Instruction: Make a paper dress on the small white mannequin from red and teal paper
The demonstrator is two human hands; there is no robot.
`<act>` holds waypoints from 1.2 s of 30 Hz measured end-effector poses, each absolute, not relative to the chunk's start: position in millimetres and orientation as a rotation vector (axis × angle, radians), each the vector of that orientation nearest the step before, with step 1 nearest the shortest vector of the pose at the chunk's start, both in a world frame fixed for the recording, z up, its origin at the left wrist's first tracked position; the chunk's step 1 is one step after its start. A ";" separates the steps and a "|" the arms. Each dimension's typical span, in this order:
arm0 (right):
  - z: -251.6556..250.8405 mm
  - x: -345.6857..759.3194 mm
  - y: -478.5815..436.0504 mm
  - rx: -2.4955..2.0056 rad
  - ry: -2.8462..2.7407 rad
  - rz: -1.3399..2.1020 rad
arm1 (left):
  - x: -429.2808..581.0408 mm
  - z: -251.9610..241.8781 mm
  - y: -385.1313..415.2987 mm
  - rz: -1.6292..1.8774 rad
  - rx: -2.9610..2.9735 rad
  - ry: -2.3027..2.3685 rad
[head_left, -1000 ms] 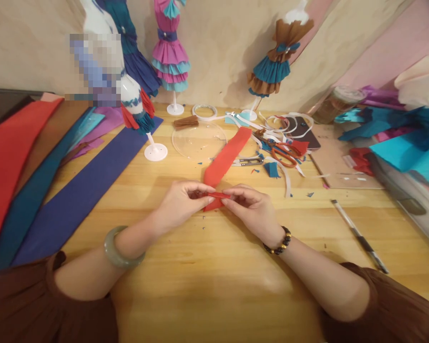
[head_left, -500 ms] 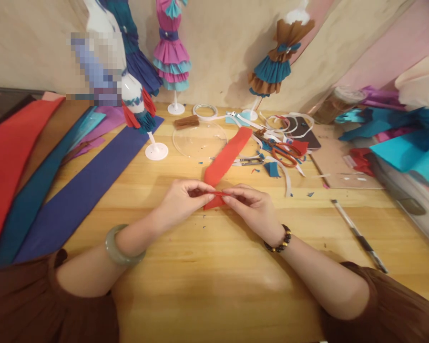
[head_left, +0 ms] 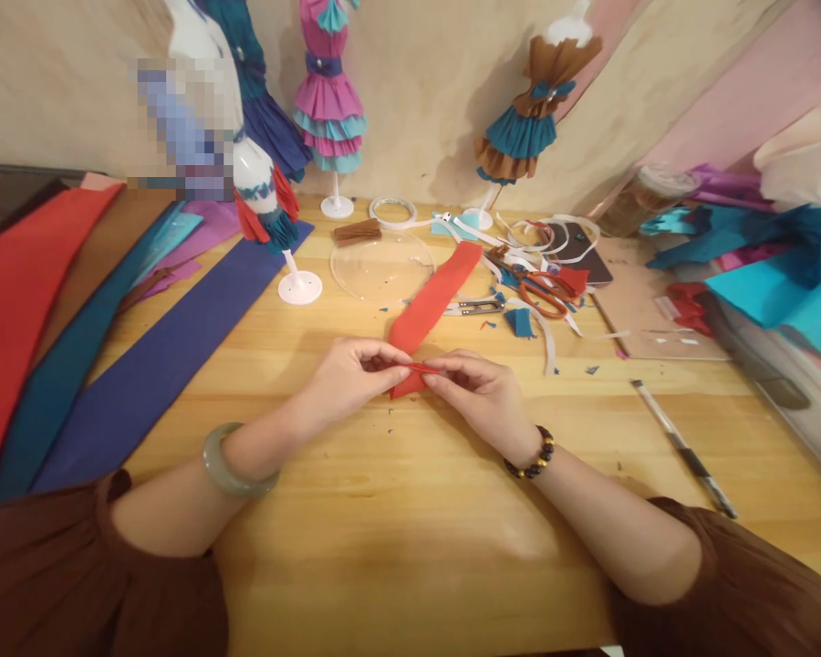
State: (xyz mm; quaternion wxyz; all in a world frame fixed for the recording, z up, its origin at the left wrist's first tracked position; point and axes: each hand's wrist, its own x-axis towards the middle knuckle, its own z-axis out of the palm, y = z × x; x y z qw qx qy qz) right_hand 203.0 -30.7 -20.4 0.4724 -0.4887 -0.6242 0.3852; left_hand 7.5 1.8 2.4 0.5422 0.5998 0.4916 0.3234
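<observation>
Fingers [head_left: 389, 376] of left hand [head_left: 346, 379] and right hand [head_left: 484, 392], pinched on red strip [head_left: 436, 294], its longer part beyond them

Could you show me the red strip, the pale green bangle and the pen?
Red strip [head_left: 436, 294], head view: on its long flat part.
Pale green bangle [head_left: 222, 467], head view: on its ring's lower left curve.
Pen [head_left: 691, 461], head view: on its black grip.

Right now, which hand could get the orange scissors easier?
Right hand, probably: it's nearer the orange scissors, which lie beyond it. The left hand is farther. Both pinch the red strip, though.
</observation>
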 end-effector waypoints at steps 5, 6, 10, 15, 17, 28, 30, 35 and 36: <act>-21.8 202.9 -30.2 -1.192 -1.499 0.960 | 7.8 4.8 2.0 0.742 1.417 1.161; -22.1 203.0 -30.1 -1.192 -1.497 0.961 | 8.1 5.4 1.8 0.739 1.414 1.154; -22.2 203.7 -29.5 -1.178 -1.475 0.984 | 9.3 6.3 1.3 0.739 1.389 1.138; -20.5 204.3 -29.1 -1.165 -1.513 1.017 | 7.6 2.9 2.0 0.756 1.405 1.148; -21.3 204.3 -29.2 -1.161 -1.522 1.030 | 6.8 2.3 2.3 0.750 1.410 1.150; -17.8 202.9 -29.9 -1.136 -1.593 0.999 | 7.5 3.5 0.7 0.697 1.406 1.121; -16.7 202.7 -30.0 -1.139 -1.585 0.991 | 7.0 3.3 0.3 0.686 1.403 1.119; -16.0 202.9 -30.6 -1.136 -1.582 0.979 | 6.7 4.5 0.5 0.674 1.385 1.102; -15.9 203.0 -30.6 -1.141 -1.583 0.978 | 6.8 4.6 0.7 0.682 1.376 1.091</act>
